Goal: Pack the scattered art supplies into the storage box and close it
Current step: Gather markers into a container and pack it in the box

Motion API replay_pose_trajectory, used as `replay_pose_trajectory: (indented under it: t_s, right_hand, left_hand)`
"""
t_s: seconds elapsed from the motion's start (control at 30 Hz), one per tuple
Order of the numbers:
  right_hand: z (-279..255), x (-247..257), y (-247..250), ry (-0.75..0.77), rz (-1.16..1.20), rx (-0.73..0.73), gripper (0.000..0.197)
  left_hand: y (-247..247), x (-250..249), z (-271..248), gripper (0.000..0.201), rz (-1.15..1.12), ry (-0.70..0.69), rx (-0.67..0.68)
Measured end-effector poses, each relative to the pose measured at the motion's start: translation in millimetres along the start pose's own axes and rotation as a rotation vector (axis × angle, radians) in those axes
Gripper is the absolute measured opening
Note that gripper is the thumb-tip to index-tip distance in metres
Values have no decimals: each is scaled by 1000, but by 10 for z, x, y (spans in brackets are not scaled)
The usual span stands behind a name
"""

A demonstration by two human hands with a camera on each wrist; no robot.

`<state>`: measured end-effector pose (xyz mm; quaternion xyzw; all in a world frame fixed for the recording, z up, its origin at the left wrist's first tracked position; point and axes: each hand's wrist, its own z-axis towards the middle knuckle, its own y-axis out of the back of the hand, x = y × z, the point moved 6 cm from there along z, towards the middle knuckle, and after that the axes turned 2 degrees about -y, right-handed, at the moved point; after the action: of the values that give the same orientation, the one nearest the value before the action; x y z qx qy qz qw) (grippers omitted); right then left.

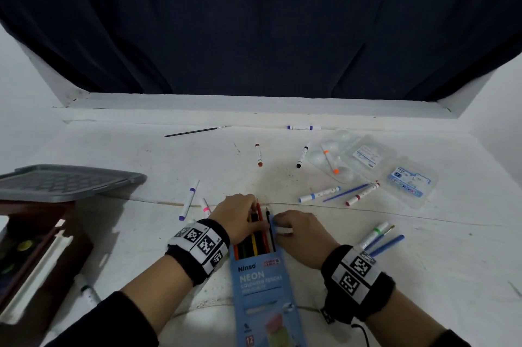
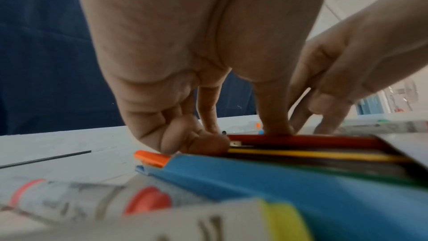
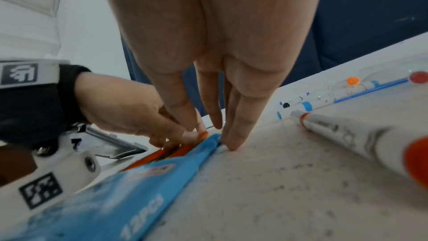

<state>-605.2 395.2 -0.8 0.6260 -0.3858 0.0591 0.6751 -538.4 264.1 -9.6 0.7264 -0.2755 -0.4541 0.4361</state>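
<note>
Both hands at the blue pencil carton (image 1: 261,284), flat on the white bench (image 1: 395,276) at 6 o'clock; the left hand (image 1: 237,218) curls its fingertips (image 2: 203,142) onto the pencils (image 1: 260,236) jutting from the open mouth, seemingly pinching one, though the view blurs; the right hand (image 1: 299,233) lays straight fingers (image 3: 234,135) against the carton's right edge. The storage box (image 1: 36,256) sits open at 9 o'clock, grey lid (image 1: 65,181) behind it; markers (image 1: 319,193) lie scattered at 2 o'clock.

A dark blue curtain (image 1: 260,22) hangs behind the far edge of the stained white table (image 1: 395,276), above a white ledge (image 1: 254,103), with white walls (image 1: 17,98) at both sides.
</note>
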Motion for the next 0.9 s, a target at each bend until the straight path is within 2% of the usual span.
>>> replay_pose_trajectory:
  t_s: [0.1,0.23,0.3,0.4,0.5,0.73,0.9]
  right_hand:
    - [-83,-96,116,-38,122,-96,28]
    - [-299,-236,488,-26,-21,-242,6]
    - [-453,-396,627,-102,-83,-181,7]
    - [-722,-694,716,-253,-194,5,15]
    - [-927,-897,742,-316,-237,39,23]
    - [-940,-936,479,-226,-377,101,20]
    - [-874,-772,411,-149,-440,51,16]
  left_hand:
    - [-93,-55,-61,50,85,-26,36]
    - [-107,-111,-103,51,110,-30,53]
    - [-114,-134,-122,50,110,-32,53]
    - [-132,-162,-147,50,128,-45,38]
    - [-133,-178,-179,50,139,-52,14]
    - [-128,-230,-221,49,224,-60,15]
    - [-122,-217,-229,47,213,-56,42]
